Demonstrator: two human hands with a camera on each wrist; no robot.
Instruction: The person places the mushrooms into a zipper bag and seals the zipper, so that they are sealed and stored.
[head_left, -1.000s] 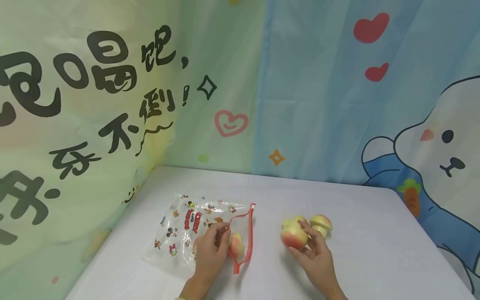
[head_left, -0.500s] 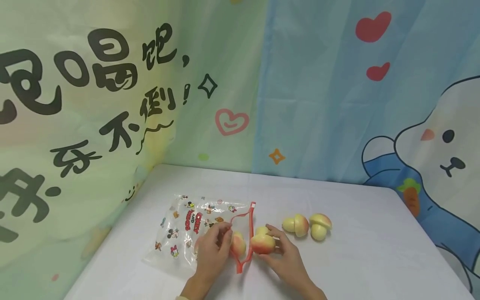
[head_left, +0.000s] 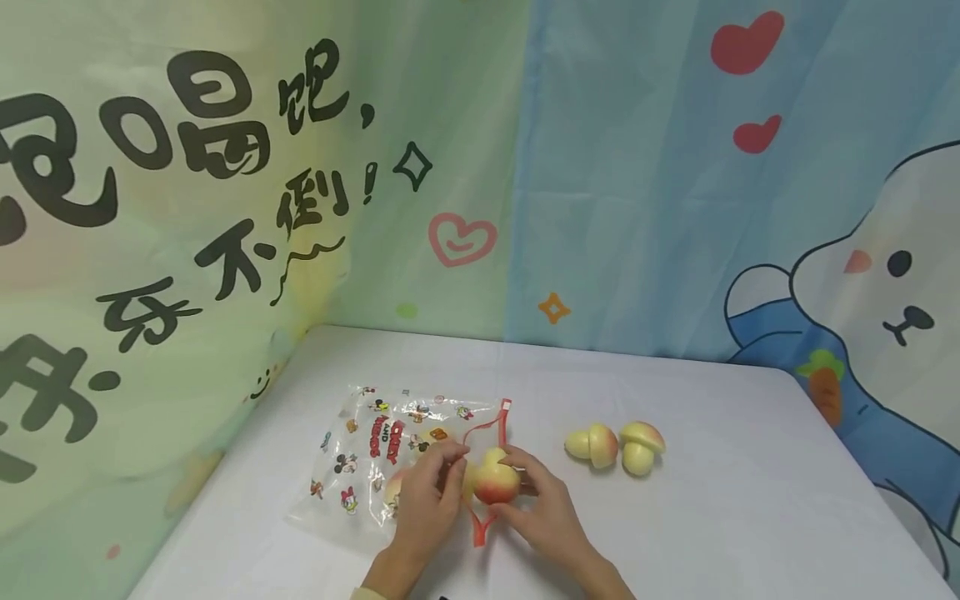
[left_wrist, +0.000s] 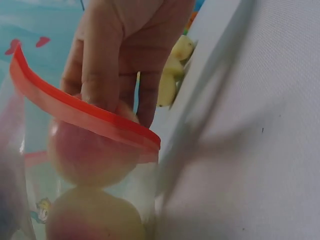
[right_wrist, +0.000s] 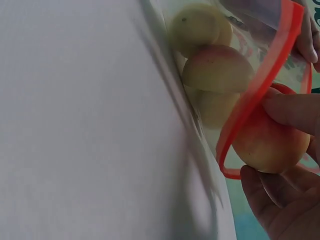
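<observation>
A clear zip bag [head_left: 360, 479] with cartoon prints and a red zip edge [right_wrist: 260, 85] lies on the table. My left hand [head_left: 427, 500] pinches the bag at its mouth, holding it apart. In my right hand [head_left: 551, 512] is a yellow toy mushroom [head_left: 497, 485] with a reddish cap, gripped between thumb and fingers. That mushroom is at the bag's mouth, partly past the red edge in the right wrist view. Inside the bag, other mushrooms [right_wrist: 217, 67] show through the plastic. The held one appears to touch a mushroom [left_wrist: 95, 215] within.
Two more toy mushrooms, one on its side [head_left: 592, 446] and one with its cap up [head_left: 640, 448], lie right of the hands on the white table [head_left: 720, 517]. A printed cloth backdrop [head_left: 637, 208] rises behind the table's far edge.
My right hand has carried the mushroom leftward from beside the two loose ones into the bag's mouth. My left hand stays at the bag's opening.
</observation>
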